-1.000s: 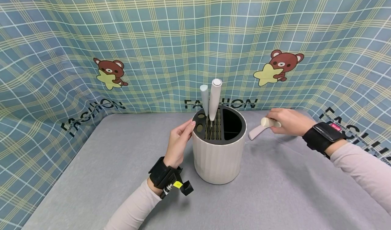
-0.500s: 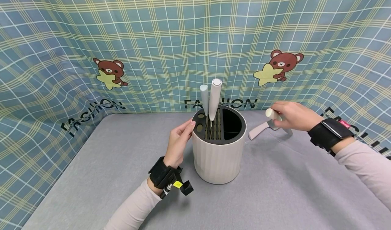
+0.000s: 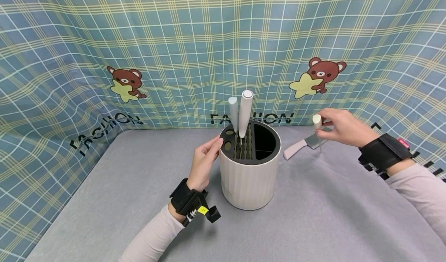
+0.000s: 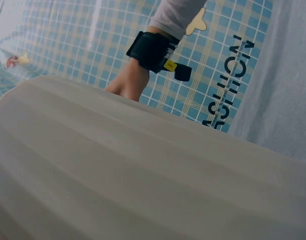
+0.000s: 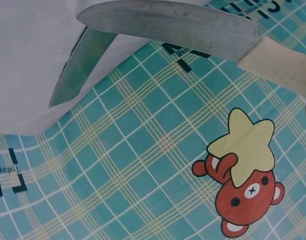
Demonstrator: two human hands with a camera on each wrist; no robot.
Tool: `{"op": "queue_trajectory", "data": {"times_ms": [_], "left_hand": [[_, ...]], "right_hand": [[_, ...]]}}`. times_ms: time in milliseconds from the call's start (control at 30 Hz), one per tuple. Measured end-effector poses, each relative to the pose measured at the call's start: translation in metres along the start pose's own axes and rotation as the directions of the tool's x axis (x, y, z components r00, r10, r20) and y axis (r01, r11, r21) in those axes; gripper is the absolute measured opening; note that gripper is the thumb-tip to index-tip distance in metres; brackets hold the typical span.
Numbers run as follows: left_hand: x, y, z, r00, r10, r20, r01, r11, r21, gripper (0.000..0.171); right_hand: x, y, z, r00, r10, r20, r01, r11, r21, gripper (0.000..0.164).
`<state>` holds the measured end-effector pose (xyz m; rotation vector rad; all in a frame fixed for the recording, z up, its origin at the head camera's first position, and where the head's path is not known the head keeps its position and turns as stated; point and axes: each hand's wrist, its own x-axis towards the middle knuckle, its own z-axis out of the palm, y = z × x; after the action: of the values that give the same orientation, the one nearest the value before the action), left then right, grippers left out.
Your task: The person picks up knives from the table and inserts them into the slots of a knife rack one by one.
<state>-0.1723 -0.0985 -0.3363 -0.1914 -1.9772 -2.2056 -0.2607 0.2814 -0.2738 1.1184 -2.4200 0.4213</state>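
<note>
My left hand [image 3: 203,159] rests against the left rim of a cream ribbed knife holder [image 3: 247,184], its fingers fairly straight. The holder's side also fills most of the left wrist view. From its black slotted top rise a pale blue-handled knife [image 3: 233,113] and a white-handled knife [image 3: 245,115], their blades largely hidden. On the right, my right hand [image 3: 343,128] pinches a cream-handled knife [image 3: 317,120] by the handle, blade pointing down. The right wrist view shows that knife's long blade [image 5: 168,22]. Below it lies a pink-handled knife [image 3: 295,149] with a broad blade.
The holder's right half is an open dark compartment [image 3: 265,140]; two oval holes sit at the left of its top. Grey cloth [image 3: 115,200] covers the table. A checked curtain [image 3: 181,53] with printed bears hangs behind and at both sides.
My right hand has lifted the cream-handled knife and moved right, turning it from lying flat to blade down. The pink-handled knife's blade is now uncovered. The left hand and holder stay put.
</note>
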Motion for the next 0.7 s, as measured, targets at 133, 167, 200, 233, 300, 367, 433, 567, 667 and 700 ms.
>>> {"op": "queue_trajectory", "data": {"times_ms": [133, 167, 200, 233, 300, 367, 433, 567, 667, 700], "left_hand": [[0.0, 0.0, 0.0, 1.0, -0.002, -0.001, 0.002, 1.0, -0.001, 0.048], [0.0, 0.0, 0.0, 1.0, -0.003, -0.002, 0.003, 1.0, -0.001, 0.048], [0.0, 0.0, 0.0, 1.0, -0.004, -0.003, 0.004, 1.0, 0.0, 0.048], [0.0, 0.0, 0.0, 1.0, -0.004, -0.003, 0.004, 1.0, 0.0, 0.048], [0.0, 0.0, 0.0, 1.0, -0.004, -0.003, 0.004, 1.0, 0.001, 0.048], [0.0, -0.001, 0.0, 1.0, -0.004, -0.004, 0.004, 1.0, 0.001, 0.048], [0.0, -0.001, 0.0, 1.0, -0.005, -0.004, 0.005, 1.0, -0.001, 0.048], [0.0, -0.001, 0.0, 1.0, -0.004, -0.003, 0.004, 1.0, -0.003, 0.047], [0.0, -0.001, 0.0, 1.0, -0.003, -0.001, 0.003, 1.0, -0.003, 0.047], [0.0, -0.001, 0.0, 1.0, -0.002, 0.0, 0.002, 1.0, -0.002, 0.047]], "right_hand": [[-0.004, 0.002, -0.001, 0.999, 0.036, -0.033, -0.035, 0.999, 0.041, 0.029], [-0.005, 0.002, -0.001, 0.998, 0.045, -0.046, -0.043, 0.998, 0.052, 0.029], [-0.005, 0.003, -0.001, 0.997, 0.049, -0.061, -0.045, 0.997, 0.06, 0.029], [-0.006, 0.003, -0.001, 0.996, 0.049, -0.079, -0.043, 0.997, 0.069, 0.029], [-0.007, 0.004, -0.001, 0.992, 0.065, -0.112, -0.055, 0.994, 0.094, 0.028], [-0.009, 0.006, -0.001, 0.986, 0.094, -0.138, -0.076, 0.988, 0.133, 0.027], [-0.012, 0.006, -0.001, 0.981, 0.121, -0.153, -0.095, 0.982, 0.165, 0.029], [-0.015, 0.006, -0.002, 0.97, 0.194, -0.149, -0.151, 0.954, 0.26, 0.031], [-0.016, 0.006, -0.002, 0.955, 0.268, -0.125, -0.211, 0.914, 0.346, 0.027], [-0.016, 0.006, -0.002, 0.948, 0.294, -0.119, -0.234, 0.901, 0.366, 0.026]]}}
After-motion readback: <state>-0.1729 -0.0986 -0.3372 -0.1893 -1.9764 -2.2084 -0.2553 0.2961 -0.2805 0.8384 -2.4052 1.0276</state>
